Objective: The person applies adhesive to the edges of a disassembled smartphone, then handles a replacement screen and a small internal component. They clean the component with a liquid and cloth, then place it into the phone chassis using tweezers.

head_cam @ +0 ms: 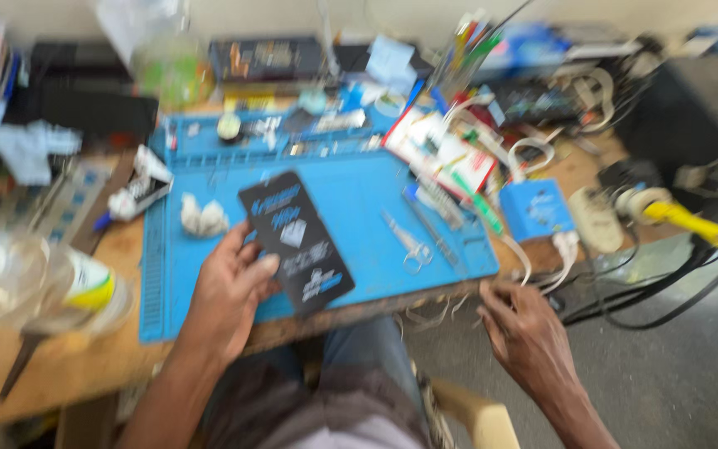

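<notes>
While my left hand (230, 287) grips a black flat packet (295, 241) over the blue mat (359, 199), my right hand (525, 328), loosely curled and empty at four o'clock, touches the bench edge (425, 295); opening the packet likely needs both.

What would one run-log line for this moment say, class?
left hand: holds black flat packet | right hand: at bench edge by white cables | blue work mat: scissors, crumpled tissue

Flat black pkg (296, 242) — on blue mat (359, 199)
</notes>
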Demonstrator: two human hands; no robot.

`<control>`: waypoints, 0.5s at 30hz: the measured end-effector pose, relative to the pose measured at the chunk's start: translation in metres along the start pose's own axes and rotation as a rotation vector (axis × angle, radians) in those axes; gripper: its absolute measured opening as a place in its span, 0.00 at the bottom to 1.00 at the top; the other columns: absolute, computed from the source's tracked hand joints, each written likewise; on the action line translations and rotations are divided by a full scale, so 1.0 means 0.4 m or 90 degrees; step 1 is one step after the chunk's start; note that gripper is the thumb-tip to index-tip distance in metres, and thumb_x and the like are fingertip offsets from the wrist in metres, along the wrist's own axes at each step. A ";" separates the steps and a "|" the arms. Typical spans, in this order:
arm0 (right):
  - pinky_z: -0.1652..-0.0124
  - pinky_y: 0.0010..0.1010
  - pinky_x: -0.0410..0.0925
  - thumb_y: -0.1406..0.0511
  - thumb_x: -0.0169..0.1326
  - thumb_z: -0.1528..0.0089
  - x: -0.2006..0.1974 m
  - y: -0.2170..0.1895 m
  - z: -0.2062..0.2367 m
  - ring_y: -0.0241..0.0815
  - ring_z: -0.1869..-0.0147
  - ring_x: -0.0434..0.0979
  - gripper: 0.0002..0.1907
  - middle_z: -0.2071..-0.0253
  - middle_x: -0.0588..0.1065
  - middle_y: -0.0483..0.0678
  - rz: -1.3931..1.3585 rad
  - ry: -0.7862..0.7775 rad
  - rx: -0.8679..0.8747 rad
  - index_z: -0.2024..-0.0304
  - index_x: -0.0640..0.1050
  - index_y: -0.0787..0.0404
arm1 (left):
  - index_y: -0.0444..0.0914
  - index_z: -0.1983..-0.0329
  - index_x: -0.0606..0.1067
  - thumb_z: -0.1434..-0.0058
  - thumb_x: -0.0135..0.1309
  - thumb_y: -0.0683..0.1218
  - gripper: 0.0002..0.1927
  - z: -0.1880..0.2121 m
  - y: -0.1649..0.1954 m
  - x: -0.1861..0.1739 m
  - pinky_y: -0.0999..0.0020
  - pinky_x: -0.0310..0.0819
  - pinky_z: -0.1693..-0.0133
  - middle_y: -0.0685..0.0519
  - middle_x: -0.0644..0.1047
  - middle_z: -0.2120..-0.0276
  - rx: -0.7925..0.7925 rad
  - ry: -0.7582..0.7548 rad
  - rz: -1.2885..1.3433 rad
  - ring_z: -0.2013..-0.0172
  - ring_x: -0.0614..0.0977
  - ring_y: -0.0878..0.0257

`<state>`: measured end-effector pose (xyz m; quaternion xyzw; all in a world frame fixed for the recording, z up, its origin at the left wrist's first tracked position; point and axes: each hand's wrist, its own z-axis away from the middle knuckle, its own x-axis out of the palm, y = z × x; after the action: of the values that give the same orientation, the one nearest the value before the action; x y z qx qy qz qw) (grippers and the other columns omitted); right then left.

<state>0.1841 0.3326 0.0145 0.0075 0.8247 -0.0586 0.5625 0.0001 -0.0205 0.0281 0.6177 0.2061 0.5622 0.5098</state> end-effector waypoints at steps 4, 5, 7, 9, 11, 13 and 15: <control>0.65 0.35 0.76 0.66 0.65 0.42 -0.043 0.057 -0.038 0.41 0.65 0.82 0.07 0.66 0.83 0.46 -0.180 0.025 0.287 0.61 0.84 0.58 | 0.36 0.33 0.66 0.42 0.53 0.38 0.31 -0.001 0.009 -0.003 0.64 0.77 0.59 0.48 0.81 0.51 -0.018 0.038 -0.015 0.56 0.82 0.63; 0.68 0.34 0.76 0.66 0.66 0.41 -0.052 0.062 -0.045 0.40 0.68 0.82 0.06 0.66 0.83 0.45 -0.209 0.005 0.371 0.62 0.85 0.57 | 0.36 0.32 0.66 0.42 0.53 0.38 0.31 0.000 0.012 -0.005 0.65 0.77 0.59 0.48 0.81 0.51 -0.008 0.033 -0.009 0.56 0.82 0.64; 0.60 0.33 0.75 0.70 0.59 0.41 -0.069 0.063 -0.062 0.40 0.58 0.82 0.13 0.56 0.82 0.48 -0.161 0.101 0.166 0.54 0.84 0.58 | 0.35 0.31 0.65 0.41 0.53 0.38 0.31 0.004 0.015 -0.008 0.65 0.76 0.58 0.48 0.80 0.51 0.009 0.030 0.003 0.56 0.81 0.64; 0.58 0.32 0.74 0.71 0.58 0.40 -0.085 0.045 -0.089 0.40 0.58 0.83 0.15 0.55 0.82 0.50 -0.152 0.131 0.122 0.50 0.83 0.58 | 0.35 0.32 0.65 0.41 0.53 0.38 0.31 0.011 0.020 -0.014 0.64 0.77 0.57 0.48 0.80 0.51 0.024 0.018 0.008 0.56 0.82 0.63; 0.63 0.33 0.73 0.69 0.61 0.39 -0.097 0.006 -0.119 0.40 0.65 0.83 0.12 0.62 0.83 0.50 -0.188 0.103 0.240 0.52 0.83 0.58 | 0.36 0.33 0.65 0.42 0.53 0.38 0.32 0.012 0.021 -0.014 0.63 0.79 0.57 0.49 0.79 0.52 0.032 0.011 0.019 0.55 0.82 0.63; 0.59 0.36 0.74 0.69 0.60 0.36 -0.107 -0.051 -0.157 0.44 0.62 0.83 0.14 0.60 0.82 0.52 -0.115 0.067 0.263 0.48 0.83 0.55 | 0.39 0.33 0.64 0.45 0.53 0.38 0.33 0.028 0.022 -0.018 0.62 0.80 0.57 0.52 0.79 0.52 0.053 0.049 0.023 0.55 0.82 0.64; 0.56 0.40 0.73 0.70 0.58 0.40 -0.099 -0.124 -0.218 0.50 0.57 0.81 0.19 0.55 0.80 0.55 -0.093 0.059 0.094 0.45 0.81 0.58 | 0.37 0.33 0.63 0.42 0.53 0.38 0.31 0.065 0.021 -0.029 0.63 0.78 0.55 0.50 0.77 0.50 0.084 0.029 0.066 0.53 0.81 0.63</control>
<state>0.1140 0.2945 0.0872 -0.0084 0.8417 -0.1593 0.5158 0.0178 -0.0437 0.0336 0.6467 0.2216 0.5873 0.4333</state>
